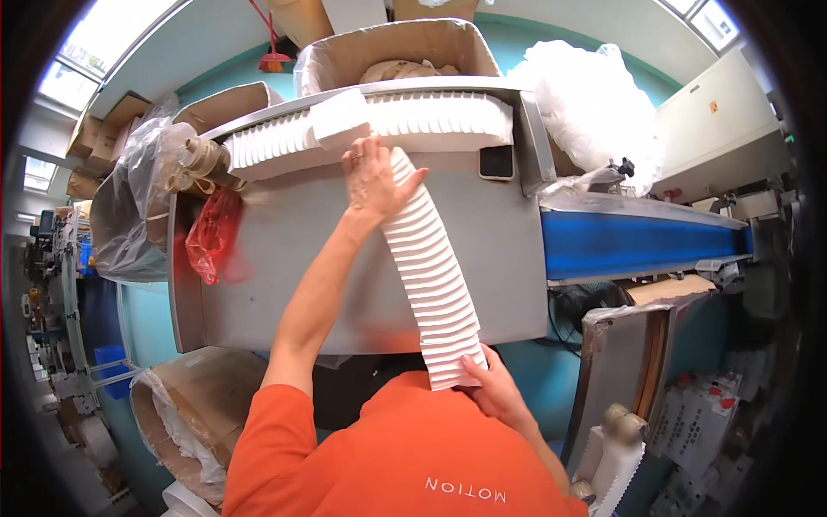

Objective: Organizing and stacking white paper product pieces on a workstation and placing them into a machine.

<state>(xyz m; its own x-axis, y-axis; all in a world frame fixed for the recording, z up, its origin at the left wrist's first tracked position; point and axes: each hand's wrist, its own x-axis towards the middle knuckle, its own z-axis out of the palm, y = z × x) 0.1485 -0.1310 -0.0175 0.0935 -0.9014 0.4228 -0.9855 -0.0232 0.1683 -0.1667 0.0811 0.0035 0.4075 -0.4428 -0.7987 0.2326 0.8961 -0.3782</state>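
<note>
A long, slightly curved stack of thin white folded pieces [431, 267], layered like overlapping leaves, slants from the table's back row toward my body. At its far end lies my left hand [375, 183], fingers stretched out and thumb spread across the top. My right hand [498, 389] grips the near end past the table's front edge, thumb on top and fingers partly hidden beneath. Along the back of the grey metal table [293, 267] runs a row of similar white pieces [439, 119], with a white block [340, 119] set against it just beyond my left fingertips.
A dark phone [495, 162] lies at the table's back right corner. Red plastic netting or bag [215, 233] sits at the left edge. A blue conveyor belt [642, 244] adjoins on the right. Cardboard boxes [401, 47] stand behind, and a cardboard drum [185, 414] stands at lower left.
</note>
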